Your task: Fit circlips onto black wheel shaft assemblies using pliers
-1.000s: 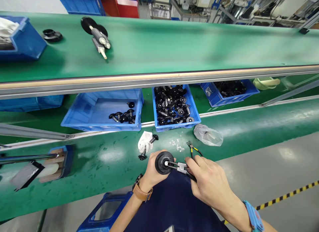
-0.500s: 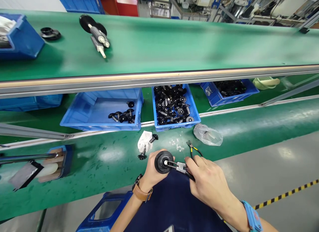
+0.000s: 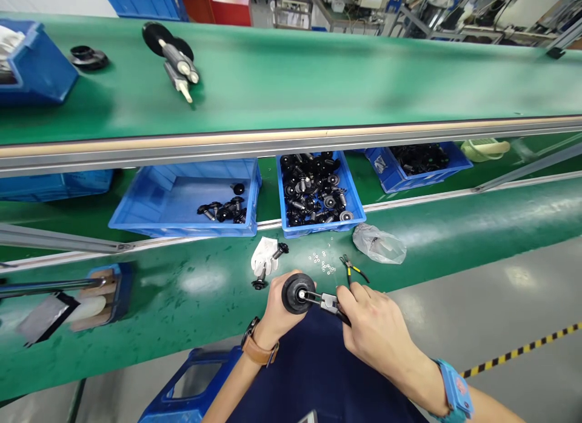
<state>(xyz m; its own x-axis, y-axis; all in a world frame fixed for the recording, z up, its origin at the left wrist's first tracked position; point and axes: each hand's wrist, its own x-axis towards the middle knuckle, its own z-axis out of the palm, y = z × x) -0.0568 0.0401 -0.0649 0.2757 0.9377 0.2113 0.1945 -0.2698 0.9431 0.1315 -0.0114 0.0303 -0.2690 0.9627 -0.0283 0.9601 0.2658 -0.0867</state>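
- Little has moved since the earlier frames: right hand sits slightly further left; pliers still point at the centre of the black wheel.
- Left bin: few black parts, bunched at its right end.
- Glove on the green bench, two loose parts on or against it; maybe padding.
- Left hand: curled tight under the wheel, fingers mostly hidden. Wheel faces up in front of the body, probably so the pale centre pin is reachable.
- Middle bin: heaped with similar parts, probably there for a short reach.
- White rings: scattered near the hands, likely spread to keep them separate.
- Pliers: tips at the pin; can't tell if they pinch anything.
- Second pliers: lying unheld just beyond the right hand.
- Right hand: wrapped round the handles, squeeze unclear.
- Plastic bag: farther right.
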